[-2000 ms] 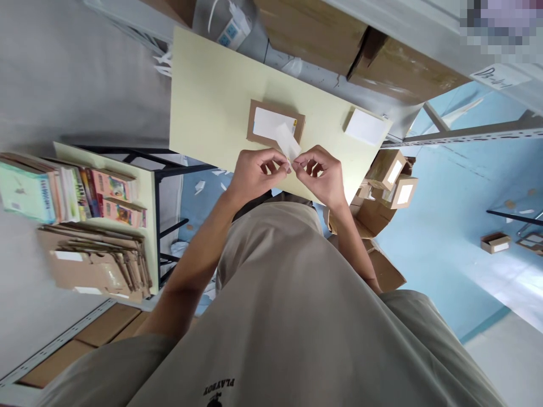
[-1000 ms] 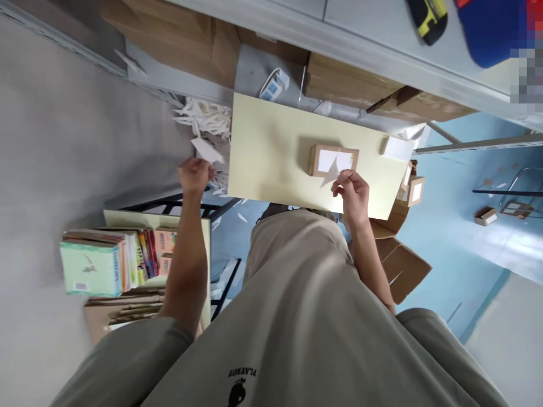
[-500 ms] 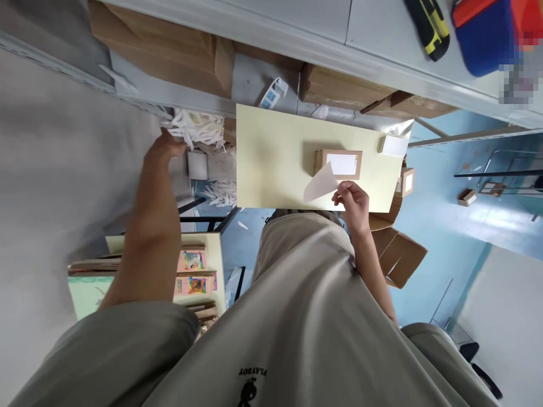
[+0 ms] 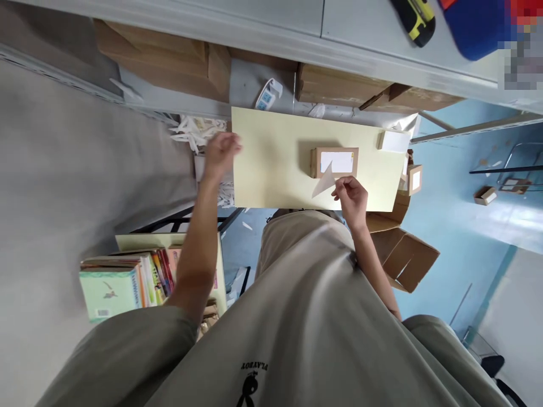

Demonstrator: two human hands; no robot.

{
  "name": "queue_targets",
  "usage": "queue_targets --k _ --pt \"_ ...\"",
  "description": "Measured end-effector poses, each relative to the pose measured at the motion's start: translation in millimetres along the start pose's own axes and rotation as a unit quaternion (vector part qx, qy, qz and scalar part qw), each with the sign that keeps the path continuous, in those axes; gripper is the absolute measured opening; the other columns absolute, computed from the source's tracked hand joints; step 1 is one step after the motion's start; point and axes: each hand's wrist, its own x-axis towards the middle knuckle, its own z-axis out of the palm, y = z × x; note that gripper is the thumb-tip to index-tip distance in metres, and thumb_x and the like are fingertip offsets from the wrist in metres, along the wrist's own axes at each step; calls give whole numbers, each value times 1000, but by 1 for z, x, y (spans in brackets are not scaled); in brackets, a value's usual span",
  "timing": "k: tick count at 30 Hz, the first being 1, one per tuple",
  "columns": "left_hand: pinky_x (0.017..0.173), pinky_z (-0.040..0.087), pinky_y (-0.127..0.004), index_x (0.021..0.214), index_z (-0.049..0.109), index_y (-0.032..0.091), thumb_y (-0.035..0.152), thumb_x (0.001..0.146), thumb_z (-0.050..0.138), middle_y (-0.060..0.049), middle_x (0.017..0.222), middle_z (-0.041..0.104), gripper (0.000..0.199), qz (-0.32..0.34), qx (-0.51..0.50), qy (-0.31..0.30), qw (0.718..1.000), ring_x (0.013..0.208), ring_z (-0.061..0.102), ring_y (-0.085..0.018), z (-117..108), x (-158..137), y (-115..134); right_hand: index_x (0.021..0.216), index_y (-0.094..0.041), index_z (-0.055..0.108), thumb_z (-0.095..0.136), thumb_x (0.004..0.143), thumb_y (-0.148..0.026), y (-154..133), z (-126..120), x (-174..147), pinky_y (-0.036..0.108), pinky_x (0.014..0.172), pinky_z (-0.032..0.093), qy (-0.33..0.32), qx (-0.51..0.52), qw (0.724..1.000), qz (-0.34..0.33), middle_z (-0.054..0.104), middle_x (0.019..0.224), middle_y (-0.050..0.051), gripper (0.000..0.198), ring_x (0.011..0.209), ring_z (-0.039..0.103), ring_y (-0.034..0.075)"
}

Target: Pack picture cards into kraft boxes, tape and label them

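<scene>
My right hand (image 4: 353,195) pinches a small white sheet of paper (image 4: 324,181) by one corner, over the front of a pale yellow tabletop (image 4: 267,169). Just behind the sheet, a brown cardboard box (image 4: 314,163) with a white label (image 4: 337,162) on its upper face rests on that tabletop; the paper overlaps part of it in view. At the table's left edge is my left hand (image 4: 221,154), smeared by motion, its fingers not clear enough to read. White paper strips (image 4: 193,130) lie in a heap close behind it.
A white box (image 4: 393,141) sits at the tabletop's right end. Behind stand large cardboard boxes (image 4: 169,62) and a power strip (image 4: 265,100). A utility knife (image 4: 413,22) lies on the upper shelf. Books (image 4: 114,288) are at lower left, an opened carton (image 4: 409,260) at right.
My left hand has moved right, from the heap of paper strips to the table's left edge. My right hand still holds the paper, which has turned and looks narrower.
</scene>
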Motion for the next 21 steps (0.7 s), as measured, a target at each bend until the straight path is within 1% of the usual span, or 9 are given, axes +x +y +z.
queue_targets --k 1,4,6,8,10,14,17,19,21 --pt "118 68 -48 106 69 20 70 95 98 -5 114 85 58 -27 -35 -26 999 106 81 -18 37 -27 11 98 -28 70 78 106 -64 1 -2 4 34 68 62 -3 -17 1000 -23 72 87 0 38 77 73 18" --pt "119 67 -49 111 71 24 77 93 97 -10 125 88 61 -46 -108 -102 988 125 83 -26 139 -102 49 100 -29 70 74 109 -52 -1 -10 11 36 75 64 -18 -71 993 -97 75 100 2 25 86 74 19" --pt "119 67 -50 111 71 25 81 90 97 -11 126 88 66 -52 -143 -102 983 125 84 -28 189 -135 70 101 -30 70 72 110 -47 -4 -19 12 37 78 66 -43 -96 987 -124 76 106 3 19 88 72 19" --pt "117 67 -49 108 71 26 82 86 100 -10 122 87 67 -55 -170 -64 982 123 85 -28 223 -152 82 102 -31 71 72 111 -45 -5 -28 11 38 81 67 -71 -109 984 -125 76 109 4 17 87 70 19" --pt "112 68 -46 104 70 26 79 84 103 -8 116 85 66 -65 -177 -20 982 117 85 -27 246 -158 84 104 -31 73 72 112 -45 -2 -38 11 39 84 67 -95 -114 982 -114 75 112 5 16 87 70 20" --pt "102 69 -41 101 69 27 67 88 103 -4 105 81 54 -90 -157 48 982 106 83 -25 273 -162 75 111 -29 78 67 116 -43 15 -51 11 38 84 66 -147 -119 977 -103 77 117 7 19 89 72 20" --pt "93 69 -39 99 67 28 63 95 95 -2 98 76 45 -99 -134 81 983 103 82 -26 288 -166 68 116 -28 82 68 117 -44 29 -59 11 36 81 64 -197 -124 967 -105 78 122 8 21 86 72 18" --pt "91 70 -39 99 66 28 65 99 91 -3 96 75 45 -110 -125 96 981 105 83 -27 294 -168 64 117 -28 83 72 116 -47 37 -68 13 35 80 64 -220 -113 964 -102 78 121 7 22 84 71 18" --pt "94 70 -39 100 65 28 68 99 89 -4 100 77 47 -118 -132 110 978 112 85 -29 298 -169 62 114 -29 84 74 115 -51 47 -82 21 35 81 64 -203 -79 972 -88 78 117 6 24 83 71 18"
